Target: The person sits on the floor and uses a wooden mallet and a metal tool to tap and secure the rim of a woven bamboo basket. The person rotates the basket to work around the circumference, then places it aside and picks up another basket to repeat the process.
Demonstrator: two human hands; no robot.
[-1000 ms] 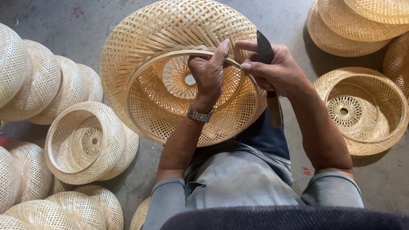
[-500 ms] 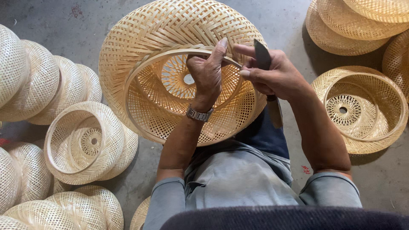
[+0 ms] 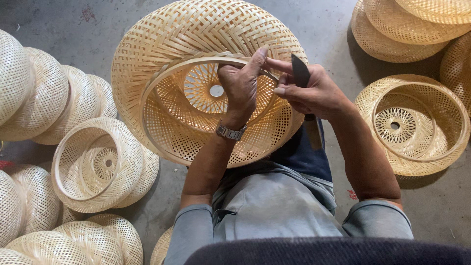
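A seated person props a large woven bamboo shade (image 3: 196, 64) on the lap, its open mouth tilted up. The left hand (image 3: 241, 81) curls its fingers closed over the inner rim hoop (image 3: 162, 83), while the right hand (image 3: 314, 93) grips a dark-bladed knife (image 3: 300, 71) beside the same edge. The open lattice looks light, springy and easily crushed; the stiff hoop seems the safest hold. Finished shades (image 3: 103, 164) crowd the concrete floor (image 3: 49, 19).
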